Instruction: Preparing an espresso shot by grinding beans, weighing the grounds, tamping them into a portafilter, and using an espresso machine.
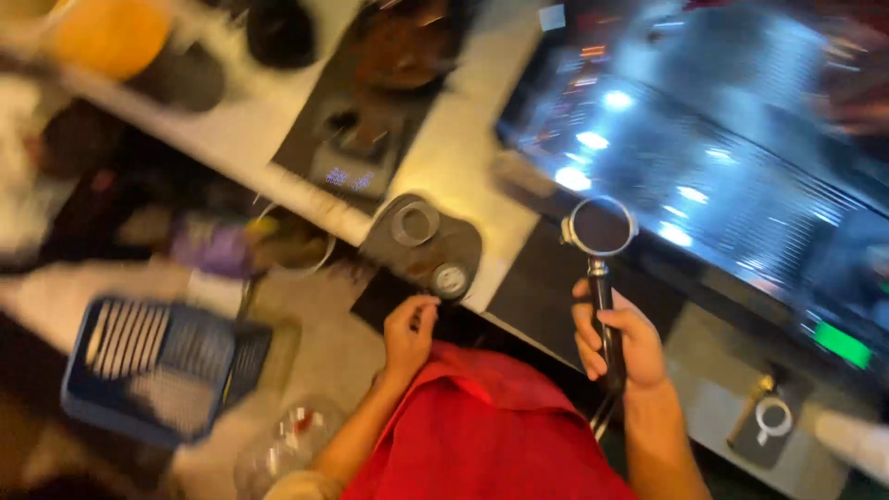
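My right hand (616,338) grips the black handle of a portafilter (600,228), whose round metal basket is filled with dark coffee grounds and points toward the espresso machine (704,139). My left hand (408,331) holds nothing; its fingers are loosely curled near the counter edge, just below a dark tamping mat (435,255). On the mat stand a round tamper (414,223) and a smaller round metal tool (450,279). A red apron (482,435) fills the bottom middle.
A black scale with a lit display (356,148) sits on the pale counter (454,157). A blue slatted crate (157,366) stands on the floor at left. An orange round object (111,32) is at top left. Another portafilter (770,417) lies at bottom right.
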